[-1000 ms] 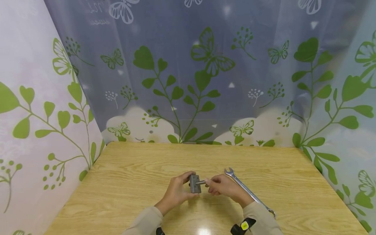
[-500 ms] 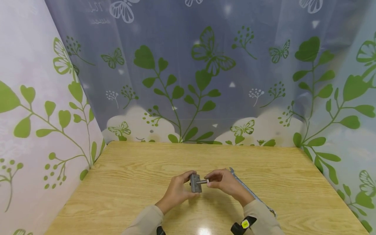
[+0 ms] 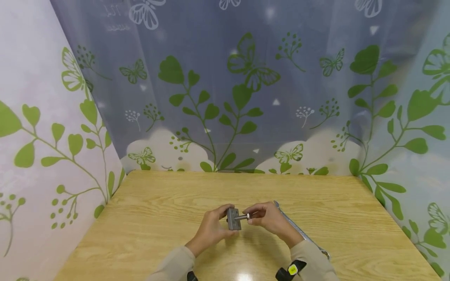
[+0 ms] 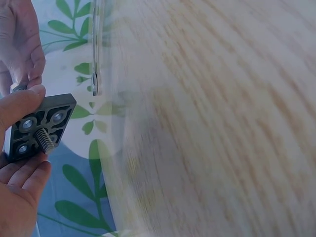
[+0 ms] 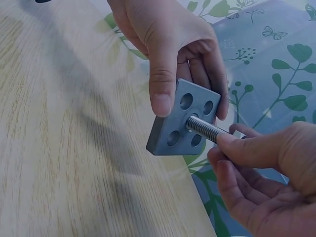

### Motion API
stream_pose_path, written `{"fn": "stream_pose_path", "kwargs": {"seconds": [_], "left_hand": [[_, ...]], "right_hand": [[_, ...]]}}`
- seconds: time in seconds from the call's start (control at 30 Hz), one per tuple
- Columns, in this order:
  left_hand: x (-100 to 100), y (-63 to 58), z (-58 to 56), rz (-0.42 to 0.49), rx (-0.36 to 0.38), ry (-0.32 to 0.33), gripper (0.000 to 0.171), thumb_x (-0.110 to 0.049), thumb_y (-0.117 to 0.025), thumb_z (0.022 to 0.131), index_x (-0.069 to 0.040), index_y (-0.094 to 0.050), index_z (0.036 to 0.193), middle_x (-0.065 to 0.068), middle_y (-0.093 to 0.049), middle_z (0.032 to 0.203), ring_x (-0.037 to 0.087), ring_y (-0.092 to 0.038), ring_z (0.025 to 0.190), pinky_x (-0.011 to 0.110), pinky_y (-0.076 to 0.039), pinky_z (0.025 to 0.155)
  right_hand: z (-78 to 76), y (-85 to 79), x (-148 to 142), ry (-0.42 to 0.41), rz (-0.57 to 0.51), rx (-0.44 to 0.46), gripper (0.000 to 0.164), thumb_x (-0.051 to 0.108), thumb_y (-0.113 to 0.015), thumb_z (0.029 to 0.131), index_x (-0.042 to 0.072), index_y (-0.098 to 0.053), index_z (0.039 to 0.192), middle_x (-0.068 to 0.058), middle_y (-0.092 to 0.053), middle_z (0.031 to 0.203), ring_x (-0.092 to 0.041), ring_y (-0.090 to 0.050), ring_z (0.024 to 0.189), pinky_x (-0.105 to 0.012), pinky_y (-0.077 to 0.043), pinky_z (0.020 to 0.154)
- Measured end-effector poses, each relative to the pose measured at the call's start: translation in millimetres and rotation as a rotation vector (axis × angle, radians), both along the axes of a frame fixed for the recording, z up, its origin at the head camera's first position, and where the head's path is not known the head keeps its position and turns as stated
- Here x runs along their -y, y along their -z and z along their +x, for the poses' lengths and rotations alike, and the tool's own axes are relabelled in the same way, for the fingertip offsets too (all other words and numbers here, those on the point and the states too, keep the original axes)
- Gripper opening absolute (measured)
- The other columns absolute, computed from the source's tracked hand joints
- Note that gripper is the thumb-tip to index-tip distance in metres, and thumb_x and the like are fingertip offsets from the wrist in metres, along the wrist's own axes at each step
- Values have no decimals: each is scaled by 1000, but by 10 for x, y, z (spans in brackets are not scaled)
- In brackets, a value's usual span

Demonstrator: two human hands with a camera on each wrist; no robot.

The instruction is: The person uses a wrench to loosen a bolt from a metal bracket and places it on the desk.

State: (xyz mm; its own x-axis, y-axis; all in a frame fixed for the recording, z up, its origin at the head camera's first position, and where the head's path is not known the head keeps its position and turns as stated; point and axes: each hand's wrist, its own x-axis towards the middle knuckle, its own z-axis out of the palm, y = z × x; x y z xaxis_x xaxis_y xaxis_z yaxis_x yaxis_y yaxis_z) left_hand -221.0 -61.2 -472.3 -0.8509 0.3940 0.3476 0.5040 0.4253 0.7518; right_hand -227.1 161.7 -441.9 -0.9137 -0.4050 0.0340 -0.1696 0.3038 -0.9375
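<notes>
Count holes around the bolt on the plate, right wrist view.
4 around the bolt: upper-left hole, upper-right hole, lower-left hole, lower-right hole on the metal plate.

Legible text: none. Far curtain (image 3: 218, 82), upper left: two lines of pale lettering (image 3: 117, 9), seemingly reversed, unreadable. Yellow label (image 3: 292, 269), on black wristband (image 3: 300, 265) at near right: dark marks, too small to read.

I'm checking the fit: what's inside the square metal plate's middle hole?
A threaded bolt: it sticks out from both faces of the square metal plate. Its stretch within the hole is covered by the plate.
</notes>
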Motion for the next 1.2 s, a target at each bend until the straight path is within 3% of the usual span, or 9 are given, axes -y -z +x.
{"fn": "stream_pose_path", "kwargs": {"seconds": [0.13,0.23,0.37,0.5,0.7,0.93,1.03,1.2], "left_hand": [[1,13,9,2,-12,2,70,-6,-87,66,4,-55,128,19,-64,121,32,-64,108,38,-53,94],[2,12,17,4,-13,-1,70,-7,-87,67,4,-55,128,18,-64,121,31,-64,109,38,-53,94],[6,6,26,-3,-11,-11,69,-6,-87,67,2,-56,128,18,-64,121,31,-64,109,37,-54,94],[2,4,31,-15,-20,-20,69,-6,-87,67,2,-56,128,18,-64,121,31,-64,108,36,-54,93],[2,6,36,-16,-27,-15,68,-6,-87,66,2,-56,127,18,-64,120,31,-64,108,35,-54,93],[19,13,29,-9,-20,3,68,-5,-86,68,3,-55,128,19,-63,121,32,-63,110,38,-53,94],[24,20,23,-4,-31,6,68,-6,-86,68,5,-55,128,19,-63,122,32,-63,110,38,-53,94],[3,35,14,3,-39,3,69,-5,-87,67,4,-55,127,19,-64,121,32,-64,108,37,-54,93]], "right_hand": [[20,19,-15,-10,22,43,39,12,-71,87,-2,-62,122,-18,-64,114,-24,-63,98,-36,-57,82],[27,32,-29,-15,3,120,45,25,-65,93,-7,-58,124,-19,-65,111,-27,-65,98,-41,-57,86],[28,50,-24,27,-5,229,63,46,-45,100,-14,-62,109,-13,-68,89,-20,-68,78,-39,-60,78],[41,45,15,83,30,254,73,55,-35,100,-11,-66,93,-6,-65,72,-12,-62,63,-32,-59,63],[37,38,70,99,84,201,55,46,-49,99,-5,-68,87,-3,-64,69,-13,-60,61,-32,-55,60],[7,53,22,31,67,8,24,18,-68,90,0,-69,106,-9,-68,91,-17,-62,80,-34,-57,73],[5,53,3,12,65,-53,22,8,-70,87,3,-70,108,-12,-68,102,-18,-63,87,-30,-56,74],[8,48,-19,-11,55,-77,22,3,-69,86,1,-70,108,-15,-67,107,-18,-64,89,-27,-56,74]]}}
